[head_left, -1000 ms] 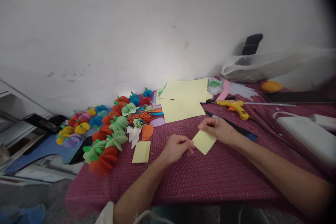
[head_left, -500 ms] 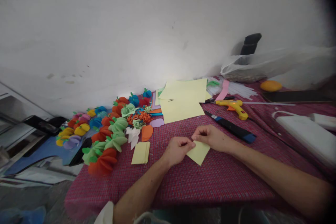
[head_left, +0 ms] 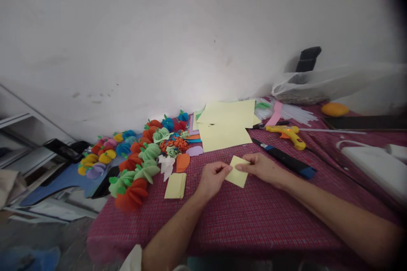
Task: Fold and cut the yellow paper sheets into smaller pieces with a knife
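A small folded piece of pale yellow paper (head_left: 238,173) is held just above the red checked tablecloth (head_left: 254,220). My left hand (head_left: 213,179) pinches its left edge with fingers curled. My right hand (head_left: 260,168) pinches its upper right edge with thumb and fingers closed. A second folded yellow piece (head_left: 175,185) lies on the cloth to the left of my left hand.
Several coloured paper flowers (head_left: 136,165) lie in a row at the left. Yellow sheets (head_left: 227,125) are stacked at the back by the wall. A yellow glue gun (head_left: 288,133), a blue-black utility knife (head_left: 286,159), a white box (head_left: 375,165) and a plastic bag (head_left: 333,80) sit to the right.
The yellow paper is smaller than a second ago, folded over. Both hands have come closer together on it. The view has shifted slightly.
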`<state>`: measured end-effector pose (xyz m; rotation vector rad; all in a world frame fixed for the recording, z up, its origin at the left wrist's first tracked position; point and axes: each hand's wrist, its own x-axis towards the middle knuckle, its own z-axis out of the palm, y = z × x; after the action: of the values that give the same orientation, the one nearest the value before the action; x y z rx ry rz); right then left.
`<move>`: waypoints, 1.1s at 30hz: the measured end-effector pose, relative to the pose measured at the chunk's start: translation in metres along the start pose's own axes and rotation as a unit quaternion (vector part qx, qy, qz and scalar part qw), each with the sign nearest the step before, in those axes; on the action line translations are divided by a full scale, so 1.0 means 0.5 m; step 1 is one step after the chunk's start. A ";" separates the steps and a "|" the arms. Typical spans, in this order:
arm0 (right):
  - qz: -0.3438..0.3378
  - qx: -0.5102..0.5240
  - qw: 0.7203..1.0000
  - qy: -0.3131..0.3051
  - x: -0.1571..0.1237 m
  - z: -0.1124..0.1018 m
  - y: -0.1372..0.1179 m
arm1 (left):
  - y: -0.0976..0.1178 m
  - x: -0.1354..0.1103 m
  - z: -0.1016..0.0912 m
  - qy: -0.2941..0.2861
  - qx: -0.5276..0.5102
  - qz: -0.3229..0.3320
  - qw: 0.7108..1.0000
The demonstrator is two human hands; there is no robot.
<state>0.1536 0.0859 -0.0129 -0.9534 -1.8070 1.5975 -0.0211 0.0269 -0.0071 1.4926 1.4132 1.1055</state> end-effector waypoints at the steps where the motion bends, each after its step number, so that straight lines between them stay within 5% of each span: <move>1: 0.002 0.007 1.000 -0.002 0.000 0.000 0.002 | 0.000 0.000 0.000 -0.002 -0.001 -0.002 1.000; 9: 0.009 0.053 0.998 -0.027 -0.003 0.000 -0.004 | 0.014 -0.033 -0.023 0.032 0.003 -0.028 0.999; 15: 0.012 0.078 0.996 -0.048 -0.009 -0.002 -0.012 | 0.033 -0.086 -0.182 0.154 -0.017 -0.103 0.983; 20: 0.017 0.078 0.994 -0.072 -0.018 0.001 -0.022 | 0.018 -0.125 -0.286 0.161 -0.051 -0.179 0.969; 33: 0.028 0.039 0.996 -0.072 -0.022 -0.001 -0.031 | -0.073 -0.137 -0.332 0.151 0.181 -0.201 0.951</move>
<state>0.1583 0.0767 0.0031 -0.8797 -1.8128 1.7991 -0.1901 -0.0427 0.0051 1.2197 2.1176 0.8705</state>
